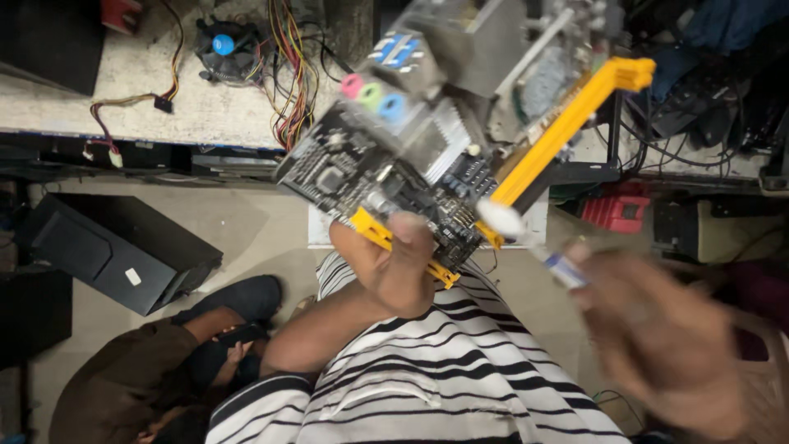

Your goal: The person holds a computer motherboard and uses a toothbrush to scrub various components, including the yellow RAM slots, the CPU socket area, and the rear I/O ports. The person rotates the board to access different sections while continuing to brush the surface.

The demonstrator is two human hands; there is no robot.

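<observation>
My left hand (394, 267) grips the near edge of a black computer motherboard (386, 168) and holds it up close to the camera. The board has yellow slots (567, 131), coloured audio jacks (371, 93) and a silver heatsink. My right hand (657, 329), blurred at the right, holds a small brush (526, 234) with a white tip. The tip touches the board beside the long yellow slot. My striped shirt (427, 378) fills the bottom of the view.
A workbench (99, 99) at the top left carries a cooler fan (223, 48) and bundles of coloured wires (288, 74). A black computer case (115, 247) lies on the floor at left. A red box (616, 210) sits at right. Another person's arm (140, 378) shows at the bottom left.
</observation>
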